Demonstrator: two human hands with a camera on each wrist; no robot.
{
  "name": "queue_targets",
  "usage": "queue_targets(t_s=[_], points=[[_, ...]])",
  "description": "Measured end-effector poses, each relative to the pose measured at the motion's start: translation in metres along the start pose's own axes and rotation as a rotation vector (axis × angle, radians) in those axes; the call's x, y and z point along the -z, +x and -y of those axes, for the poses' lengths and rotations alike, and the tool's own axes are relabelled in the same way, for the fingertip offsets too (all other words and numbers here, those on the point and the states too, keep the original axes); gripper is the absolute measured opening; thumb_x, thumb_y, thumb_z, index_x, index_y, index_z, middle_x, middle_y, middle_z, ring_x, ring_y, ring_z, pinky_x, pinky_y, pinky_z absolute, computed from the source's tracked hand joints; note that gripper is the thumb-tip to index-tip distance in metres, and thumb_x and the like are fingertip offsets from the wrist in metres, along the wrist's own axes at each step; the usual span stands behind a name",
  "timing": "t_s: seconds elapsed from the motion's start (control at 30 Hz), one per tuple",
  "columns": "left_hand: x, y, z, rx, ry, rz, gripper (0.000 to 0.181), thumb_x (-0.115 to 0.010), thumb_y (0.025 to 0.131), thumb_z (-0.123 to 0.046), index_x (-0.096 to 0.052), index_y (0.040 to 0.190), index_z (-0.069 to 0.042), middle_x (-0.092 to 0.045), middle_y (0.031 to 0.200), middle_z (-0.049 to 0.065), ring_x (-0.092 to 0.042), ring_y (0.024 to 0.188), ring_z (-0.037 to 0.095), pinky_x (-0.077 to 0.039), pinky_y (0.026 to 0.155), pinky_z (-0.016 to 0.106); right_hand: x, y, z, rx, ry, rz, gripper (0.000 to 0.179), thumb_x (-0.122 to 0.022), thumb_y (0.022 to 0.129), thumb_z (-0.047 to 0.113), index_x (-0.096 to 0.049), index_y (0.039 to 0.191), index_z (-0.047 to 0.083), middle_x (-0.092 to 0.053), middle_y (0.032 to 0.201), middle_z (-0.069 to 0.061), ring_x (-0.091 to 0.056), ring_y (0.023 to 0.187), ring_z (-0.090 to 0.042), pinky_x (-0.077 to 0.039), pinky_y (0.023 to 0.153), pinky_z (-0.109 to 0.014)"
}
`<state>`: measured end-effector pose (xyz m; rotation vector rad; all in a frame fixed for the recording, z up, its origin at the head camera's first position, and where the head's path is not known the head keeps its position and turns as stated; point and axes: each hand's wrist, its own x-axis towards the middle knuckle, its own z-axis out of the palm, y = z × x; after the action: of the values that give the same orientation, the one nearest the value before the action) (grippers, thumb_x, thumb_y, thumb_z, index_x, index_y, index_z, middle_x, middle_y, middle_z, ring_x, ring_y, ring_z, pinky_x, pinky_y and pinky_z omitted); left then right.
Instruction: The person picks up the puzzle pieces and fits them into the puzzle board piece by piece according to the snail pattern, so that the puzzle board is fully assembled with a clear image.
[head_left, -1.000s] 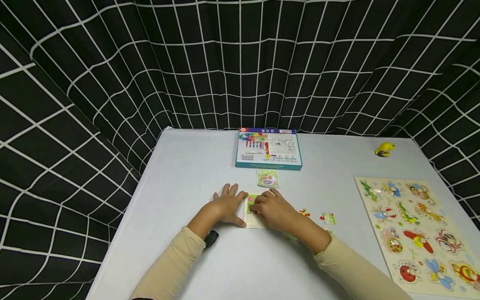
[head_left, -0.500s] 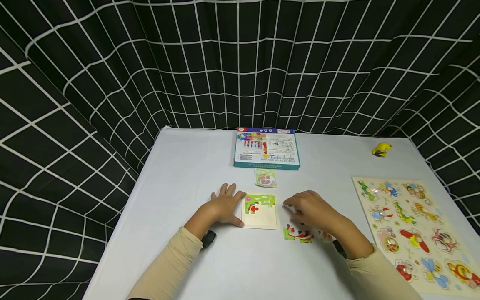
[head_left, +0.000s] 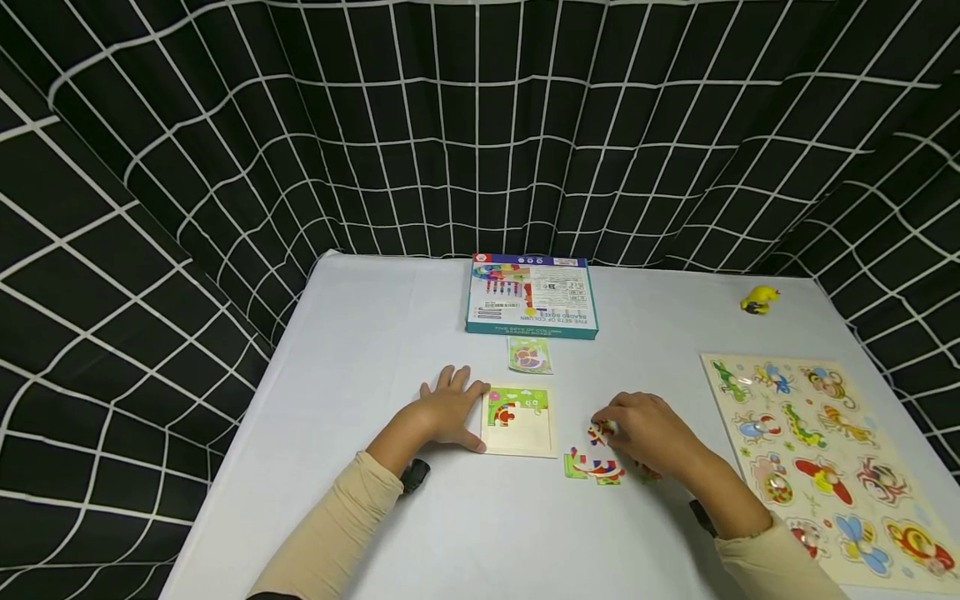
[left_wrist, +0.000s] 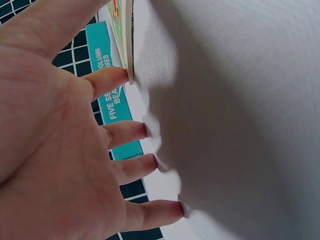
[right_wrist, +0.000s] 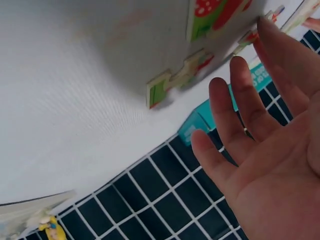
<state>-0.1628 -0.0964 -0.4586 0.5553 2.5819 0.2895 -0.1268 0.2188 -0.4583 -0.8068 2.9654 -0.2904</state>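
My left hand lies with spread fingers at the left edge of a small square wooden puzzle tray, thumb and index finger touching its rim. Green and red puzzle pieces fill the tray's top and upper left; bare wood shows below. To the right, my right hand pinches a red-and-white jigsaw piece between thumb and index finger, close to the table. In the right wrist view that piece is partly hidden by the fingers. Joined-looking loose pieces lie just in front of it.
A patterned picture card lies behind the tray, before a flat teal-edged box. A large wooden insect puzzle board occupies the right side. A yellow toy figure stands at the back right.
My right hand has left the tray, moved right to the loose pieces and taken hold of one. A red piece now shows in the tray's upper left. My left hand stays at the rim.
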Motion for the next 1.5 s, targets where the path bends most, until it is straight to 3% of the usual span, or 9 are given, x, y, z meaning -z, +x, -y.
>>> queue_targets(t_s=[0.17,0.33,0.57,0.73,0.83,1.0,1.17,1.5], points=[[0.0,0.0,0.0,0.001,0.005,0.004,0.096,-0.082,0.071,-0.052,-0.034,0.149,-0.022,-0.017,0.159,0.017,-0.009,0.146,0.041,-0.024,0.105,0.071,-0.003,-0.002,0.001,-0.011,-0.035,-0.031,0.029,-0.083,0.074,0.015,-0.076,0.102,0.015,-0.068,0.091,0.001,-0.063,0.084,-0.018,-0.05,0.083,-0.044],[0.0,-0.001,0.0,0.002,0.004,0.004,0.096,-0.083,0.07,-0.051,-0.035,0.148,-0.021,-0.018,0.158,0.017,-0.01,0.145,0.04,-0.025,0.105,0.071,-0.007,-0.003,0.006,-0.019,-0.065,-0.061,0.027,-0.083,0.074,0.022,-0.076,0.1,0.016,-0.067,0.089,0.0,-0.063,0.083,-0.019,-0.049,0.086,-0.047],[0.0,0.0,0.001,0.007,0.01,0.005,0.096,-0.082,0.071,-0.05,-0.035,0.149,-0.022,-0.018,0.158,0.017,-0.01,0.146,0.04,-0.025,0.105,0.071,-0.008,-0.001,0.013,-0.069,-0.109,-0.057,0.028,-0.083,0.073,0.018,-0.075,0.099,0.016,-0.069,0.085,0.0,-0.063,0.081,-0.019,-0.047,0.089,-0.051],[0.001,-0.001,0.002,0.015,0.014,0.011,0.095,-0.082,0.071,-0.051,-0.035,0.148,-0.022,-0.018,0.158,0.017,-0.01,0.146,0.041,-0.025,0.105,0.07,-0.007,0.001,0.016,-0.062,-0.112,-0.054,0.028,-0.083,0.073,0.016,-0.075,0.1,0.015,-0.069,0.085,0.0,-0.064,0.081,-0.018,-0.047,0.09,-0.05],[0.001,-0.002,0.003,0.022,0.017,0.015,0.095,-0.082,0.071,-0.051,-0.035,0.148,-0.023,-0.018,0.158,0.017,-0.01,0.146,0.041,-0.025,0.105,0.07,-0.006,0.006,0.019,-0.02,-0.098,-0.084,0.03,-0.085,0.072,0.015,-0.075,0.1,0.014,-0.07,0.088,-0.001,-0.064,0.083,-0.019,-0.048,0.09,-0.049],[0.002,-0.001,0.003,0.027,0.017,0.018,0.095,-0.082,0.071,-0.051,-0.034,0.149,-0.023,-0.017,0.159,0.017,-0.009,0.146,0.04,-0.024,0.105,0.07,-0.004,0.026,0.034,0.122,-0.071,-0.145,0.029,-0.086,0.072,0.019,-0.076,0.099,0.012,-0.072,0.091,-0.001,-0.065,0.084,-0.017,-0.051,0.086,-0.045],[0.0,0.0,0.002,0.024,0.011,0.023,0.094,-0.082,0.071,-0.051,-0.035,0.148,-0.023,-0.017,0.159,0.017,-0.009,0.147,0.04,-0.024,0.105,0.071,-0.01,0.048,0.055,0.245,-0.067,-0.138,0.024,-0.082,0.076,0.021,-0.075,0.097,0.012,-0.072,0.091,-0.001,-0.066,0.085,-0.016,-0.051,0.086,-0.042],[0.001,0.001,0.001,0.033,0.033,0.021,0.095,-0.08,0.071,-0.055,-0.034,0.149,-0.025,-0.018,0.159,0.014,-0.011,0.146,0.038,-0.026,0.106,0.068,-0.021,0.067,0.071,0.296,-0.107,-0.1,0.019,-0.079,0.081,0.021,-0.075,0.097,0.013,-0.07,0.093,-0.002,-0.065,0.089,-0.019,-0.049,0.09,-0.041]])
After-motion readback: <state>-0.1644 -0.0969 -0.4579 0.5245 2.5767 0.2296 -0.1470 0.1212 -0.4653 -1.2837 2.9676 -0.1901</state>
